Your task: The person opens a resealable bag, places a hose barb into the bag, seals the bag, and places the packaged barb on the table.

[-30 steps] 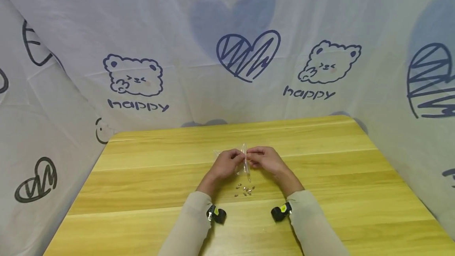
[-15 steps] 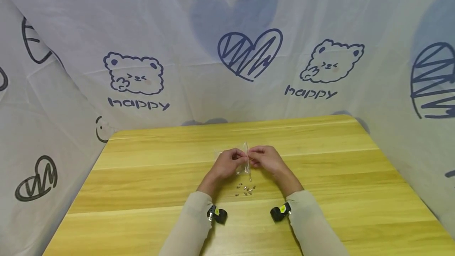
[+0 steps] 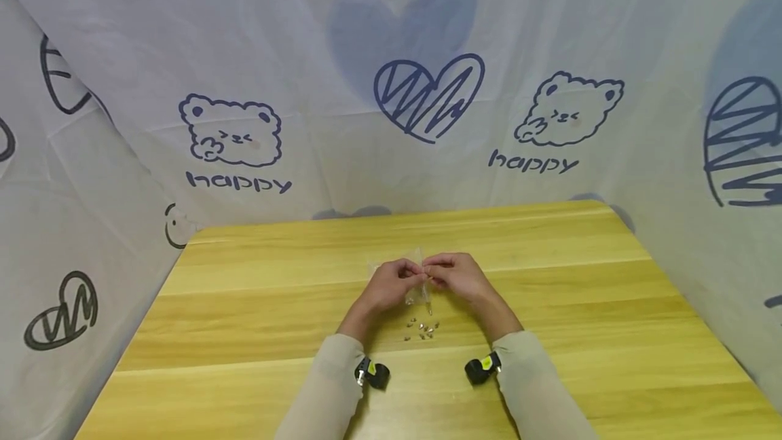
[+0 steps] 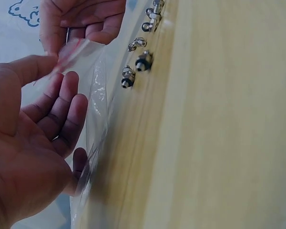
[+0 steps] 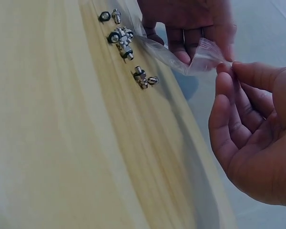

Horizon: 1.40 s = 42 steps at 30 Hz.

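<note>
A clear zip-lock bag [image 3: 415,295] with a reddish line along its mouth is held up between my two hands over the table. My left hand [image 3: 386,284] pinches the mouth between thumb and index finger; its other fingers curl loosely beside the plastic in the left wrist view. Right at those fingertips, my right hand [image 5: 257,138] pinches the corner of the same edge. The bag's body [image 4: 96,102] hangs crumpled below the left fingers. Small silvery metal fittings [image 3: 425,328], several with dark rings, lie loose on the table on the near side of the bag.
The wood-grain table [image 3: 244,318] runs out to its far edge. Behind it and at both sides hangs a pale printed cloth [image 3: 330,148]. Black cameras are strapped at the left wrist [image 3: 374,373] and the right wrist [image 3: 481,369].
My left fingertips have shifted slightly right along the bag's mouth, now meeting the right fingertips. The pinched edge stays in both hands, and the fittings lie as before.
</note>
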{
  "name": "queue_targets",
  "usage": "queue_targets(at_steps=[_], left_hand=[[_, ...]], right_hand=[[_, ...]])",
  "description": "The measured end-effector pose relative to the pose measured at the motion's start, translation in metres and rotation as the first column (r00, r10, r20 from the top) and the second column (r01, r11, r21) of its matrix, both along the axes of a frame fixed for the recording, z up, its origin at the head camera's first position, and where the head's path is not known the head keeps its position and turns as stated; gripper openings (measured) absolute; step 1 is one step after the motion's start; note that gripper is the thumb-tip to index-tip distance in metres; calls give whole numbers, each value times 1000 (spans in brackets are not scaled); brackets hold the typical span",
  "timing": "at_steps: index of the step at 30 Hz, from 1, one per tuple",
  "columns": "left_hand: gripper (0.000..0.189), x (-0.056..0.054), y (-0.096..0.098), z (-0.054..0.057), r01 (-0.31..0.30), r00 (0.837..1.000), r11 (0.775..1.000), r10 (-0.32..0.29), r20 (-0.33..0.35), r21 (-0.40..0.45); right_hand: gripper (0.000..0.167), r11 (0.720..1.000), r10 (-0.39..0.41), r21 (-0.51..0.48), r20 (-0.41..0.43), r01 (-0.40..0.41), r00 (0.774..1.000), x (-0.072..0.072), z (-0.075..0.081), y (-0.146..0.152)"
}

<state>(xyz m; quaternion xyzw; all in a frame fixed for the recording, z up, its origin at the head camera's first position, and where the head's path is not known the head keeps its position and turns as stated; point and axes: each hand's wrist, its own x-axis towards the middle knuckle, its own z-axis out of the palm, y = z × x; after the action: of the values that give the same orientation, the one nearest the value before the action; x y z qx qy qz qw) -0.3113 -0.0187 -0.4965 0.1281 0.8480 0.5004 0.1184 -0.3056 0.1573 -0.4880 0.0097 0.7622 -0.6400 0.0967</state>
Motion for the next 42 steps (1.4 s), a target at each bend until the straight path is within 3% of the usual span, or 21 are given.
queue_targets(at_steps=[10, 21, 32, 36, 42], left_hand=[[20, 3, -2, 1, 4, 1000, 1000, -4, 5, 13], [20, 4, -3, 3, -32, 998, 996, 28, 51, 84], [24, 0, -6, 4, -115, 990, 986, 105, 91, 116], [21, 0, -5, 3, -112, 991, 988, 103, 87, 108], [18, 2, 0, 3, -114, 993, 990, 110, 49, 83]], right_hand=[[18, 985, 10, 173, -80, 4, 997, 1, 0, -1], [17, 971, 6, 237, -105, 19, 994, 1, 5, -5], [21, 903, -10, 426, -108, 56, 994, 2, 13, -1], [22, 897, -10, 438, -102, 54, 995, 3, 12, 0], [24, 913, 14, 407, -108, 31, 994, 4, 11, -3]])
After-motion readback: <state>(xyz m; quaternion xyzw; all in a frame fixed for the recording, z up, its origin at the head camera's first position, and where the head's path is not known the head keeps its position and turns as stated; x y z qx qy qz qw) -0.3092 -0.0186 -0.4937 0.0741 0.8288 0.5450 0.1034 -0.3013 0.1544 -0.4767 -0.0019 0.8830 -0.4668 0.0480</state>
